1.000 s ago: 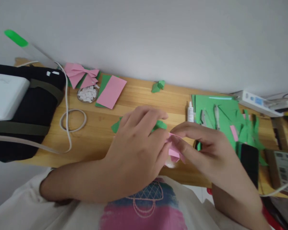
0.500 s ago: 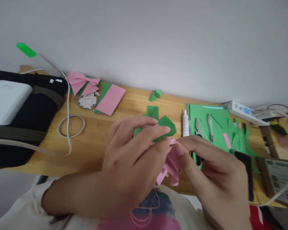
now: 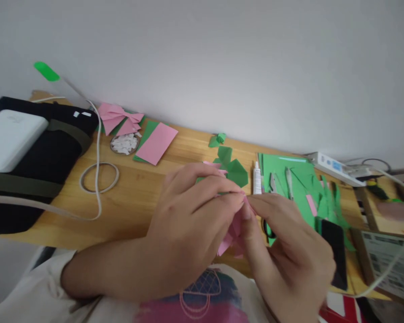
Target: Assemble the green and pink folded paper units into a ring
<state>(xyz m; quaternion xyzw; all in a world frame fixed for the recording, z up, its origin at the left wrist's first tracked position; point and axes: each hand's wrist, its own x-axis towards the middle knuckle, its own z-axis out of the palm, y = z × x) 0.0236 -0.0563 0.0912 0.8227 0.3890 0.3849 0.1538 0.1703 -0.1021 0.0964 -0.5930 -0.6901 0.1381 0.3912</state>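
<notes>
Folded pink paper (image 3: 234,233) hangs between my two hands at the lower middle, mostly covered by the fingers. Green paper leaves (image 3: 236,172) stick out above the knuckles, joined to the same piece as far as I can see. My left hand (image 3: 197,220) wraps over the piece from the left, fingertips pressed together at its right edge. From the right, my right hand (image 3: 283,242) pinches the pink paper between thumb and index finger, touching the left fingertips.
Behind lie a small green folded piece (image 3: 217,139), pink sheets (image 3: 156,143), a dish of white bits (image 3: 124,143) and a pink bow (image 3: 119,119). A glue tube (image 3: 256,179), green sheets (image 3: 289,168) and a phone (image 3: 335,253) lie right. A cable (image 3: 97,179) crosses the left.
My right hand has closed in on the left fingertips, and the white spot at the pinch no longer shows. The green leaves have turned and show more. The view has shifted slightly.
</notes>
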